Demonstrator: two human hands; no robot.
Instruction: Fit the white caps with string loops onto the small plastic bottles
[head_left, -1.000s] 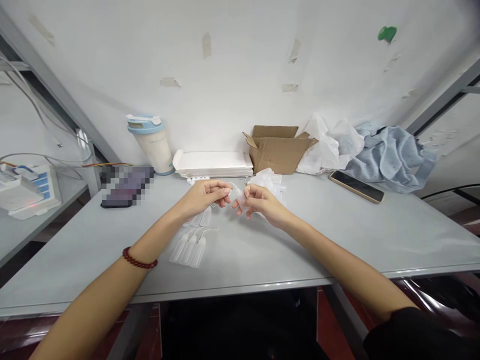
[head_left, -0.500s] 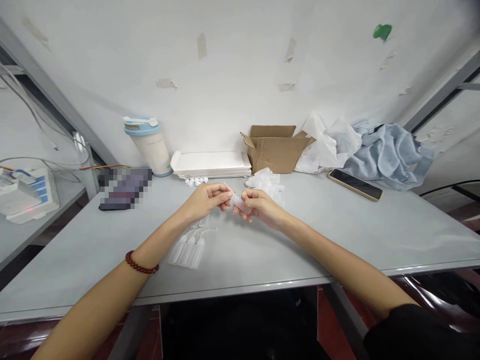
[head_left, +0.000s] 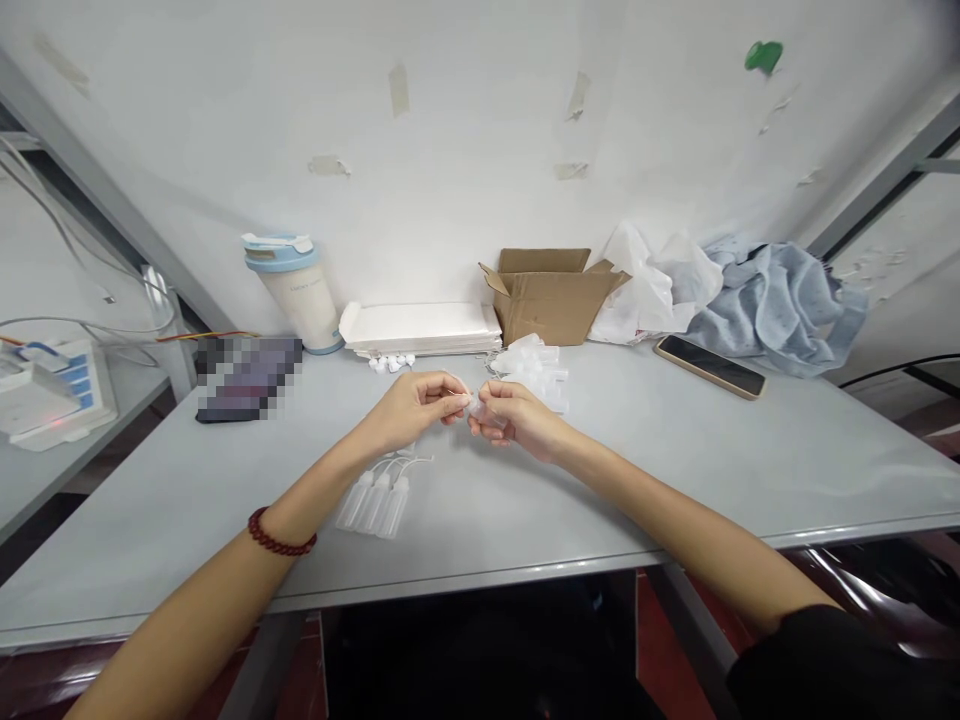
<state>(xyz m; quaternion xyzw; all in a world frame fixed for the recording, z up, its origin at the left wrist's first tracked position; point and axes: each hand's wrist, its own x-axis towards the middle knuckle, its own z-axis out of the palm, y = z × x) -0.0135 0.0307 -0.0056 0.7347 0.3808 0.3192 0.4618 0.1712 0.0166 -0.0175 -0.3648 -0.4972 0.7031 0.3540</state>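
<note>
A pale grey table (head_left: 675,480) meets a taped white wall. A tumbler (head_left: 289,290) stands left of the grip, a cardboard box (head_left: 551,295) behind it and a phone (head_left: 709,367) to its right. The left hand (head_left: 412,405) and right hand (head_left: 521,418) pinch one small clear bottle (head_left: 477,407) above the table. They have drawn closer than half a second ago, seemingly hiding its tip. Three bottles (head_left: 375,500) lie below-left of the grip.
</note>
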